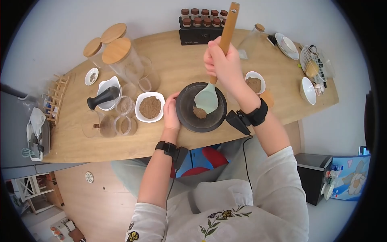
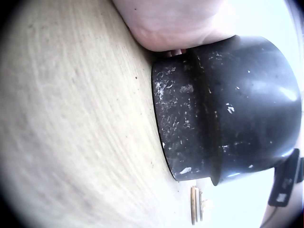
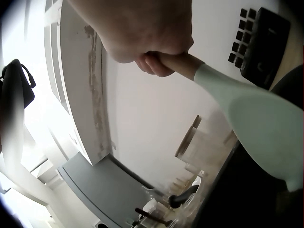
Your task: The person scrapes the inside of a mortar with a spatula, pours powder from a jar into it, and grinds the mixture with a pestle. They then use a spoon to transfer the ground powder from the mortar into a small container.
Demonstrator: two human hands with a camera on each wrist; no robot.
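A dark mortar (image 1: 183, 115) stands near the table's front edge with brown powder (image 1: 199, 112) at its bottom. My left hand (image 1: 171, 113) rests against the mortar's left side; in the left wrist view the palm touches the black mortar (image 2: 247, 109). My right hand (image 1: 225, 64) has its fingers curled round the wooden handle of a pale green spatula (image 1: 206, 99), whose head is down inside the mortar beside the powder. The right wrist view shows the right hand (image 3: 147, 33) on the handle and the green spatula head (image 3: 261, 123).
Left of the mortar are a white bowl of brown powder (image 1: 150, 107), clear cups (image 1: 125, 125), a black pestle (image 1: 105, 97) in a white bowl, and wooden-lidded jars (image 1: 121, 56). A spice rack (image 1: 201, 35) stands behind; another powder bowl (image 1: 254, 83) sits at the right.
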